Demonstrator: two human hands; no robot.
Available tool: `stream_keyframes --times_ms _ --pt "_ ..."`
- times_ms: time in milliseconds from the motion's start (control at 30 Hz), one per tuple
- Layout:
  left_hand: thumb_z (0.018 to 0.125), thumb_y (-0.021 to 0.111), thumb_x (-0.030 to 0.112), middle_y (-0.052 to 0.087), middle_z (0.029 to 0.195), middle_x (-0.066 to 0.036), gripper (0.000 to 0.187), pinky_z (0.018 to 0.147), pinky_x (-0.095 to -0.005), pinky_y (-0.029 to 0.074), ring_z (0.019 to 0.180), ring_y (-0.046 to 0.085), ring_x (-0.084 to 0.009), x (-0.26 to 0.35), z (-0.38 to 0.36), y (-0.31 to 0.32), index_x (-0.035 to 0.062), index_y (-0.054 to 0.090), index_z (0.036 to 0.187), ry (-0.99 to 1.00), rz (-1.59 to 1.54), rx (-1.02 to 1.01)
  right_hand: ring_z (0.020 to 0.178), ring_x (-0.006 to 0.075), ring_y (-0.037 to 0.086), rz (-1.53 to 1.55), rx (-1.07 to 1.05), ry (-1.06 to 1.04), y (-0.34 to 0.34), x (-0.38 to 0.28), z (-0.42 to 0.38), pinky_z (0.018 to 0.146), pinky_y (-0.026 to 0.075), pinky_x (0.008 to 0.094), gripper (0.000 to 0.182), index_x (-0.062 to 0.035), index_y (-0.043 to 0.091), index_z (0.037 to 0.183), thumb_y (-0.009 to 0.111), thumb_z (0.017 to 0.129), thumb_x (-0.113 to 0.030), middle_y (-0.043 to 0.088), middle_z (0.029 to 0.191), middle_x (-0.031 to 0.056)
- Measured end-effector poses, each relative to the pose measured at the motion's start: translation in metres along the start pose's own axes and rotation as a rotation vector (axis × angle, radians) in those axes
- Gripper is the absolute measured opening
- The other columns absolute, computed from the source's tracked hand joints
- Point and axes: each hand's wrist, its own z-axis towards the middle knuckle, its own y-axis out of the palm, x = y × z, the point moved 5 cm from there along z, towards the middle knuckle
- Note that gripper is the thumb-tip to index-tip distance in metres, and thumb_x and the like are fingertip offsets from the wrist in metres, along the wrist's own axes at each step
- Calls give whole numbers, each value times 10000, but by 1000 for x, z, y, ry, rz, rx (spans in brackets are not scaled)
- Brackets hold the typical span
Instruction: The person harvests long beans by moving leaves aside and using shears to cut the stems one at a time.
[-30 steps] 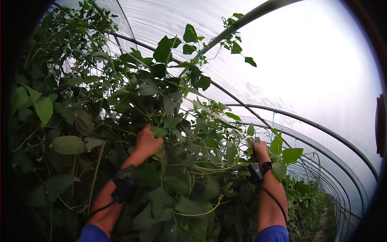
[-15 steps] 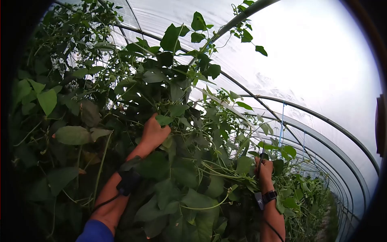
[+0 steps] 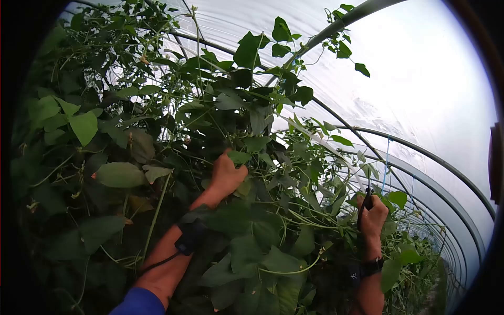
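My left hand reaches into the dense green vines at the middle of the view. Its fingers are closed among the stems and leaves; what they hold is hidden. My right hand, lower on the right, is wrapped round dark-handled scissors or snips pointing upward. Long thin green stems stretch across between the two hands. A black watch is on the right wrist, and a dark device with a cable is strapped to the left forearm.
Leafy plants fill the left side and the bottom. Curved metal hoops carry translucent plastic sheeting overhead and to the right. A blue string hangs near my right hand. A narrow path runs at the lower right.
The plants and both hands sit further right in the view. My right hand has moved slightly away from my left, and the tool in it shows more clearly.
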Motion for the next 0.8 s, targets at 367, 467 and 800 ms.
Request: stream_keyframes --times_ms 367,467,800 --pt "695 629 40 657 885 -103 320 716 -314 490 794 626 -169 8 -3 -5 -35 575 1002 -96 -308 -29 679 207 679 1162 -651 344 20 -150 27 586 534 271 316 13 577 893 651 872 -293 660 762 124" --pt "711 627 -25 652 916 -74 309 698 -279 488 808 610 -123 29 -7 -12 -37 571 1015 -201 -469 -69 784 261 688 1363 -747 387 75 -177 24 635 553 310 347 25 557 960 648 878 -299 661 878 181" --pt "710 679 -53 646 1021 -98 407 711 -268 511 843 628 -139 23 -8 -15 -83 566 1100 -251 -754 -86 662 199 668 1392 -711 464 161 -207 4 504 477 256 350 41 570 936 675 852 -282 649 787 143"
